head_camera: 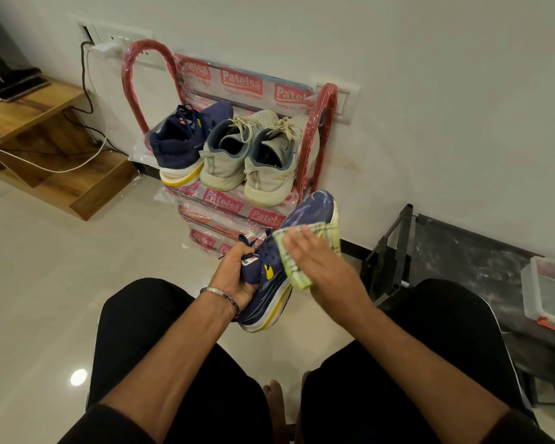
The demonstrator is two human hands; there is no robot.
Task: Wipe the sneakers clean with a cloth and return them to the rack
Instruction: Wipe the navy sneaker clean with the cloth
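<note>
Black-clad knees [180,347] frame the hands. The left hand [237,277] grips the navy sneaker [302,225] by its collar; the right hand [321,264], fingers flat, presses the green cloth [326,233] on its side. Three sneakers sit on the red rack [322,123].

Wall [430,75]: plain white, with switch plates.
Floor [45,267]: shiny pale tiles, one bright light spot.
Left: wooden shelves [39,129] with cables.
Right: dusty black frame [394,251].
</note>
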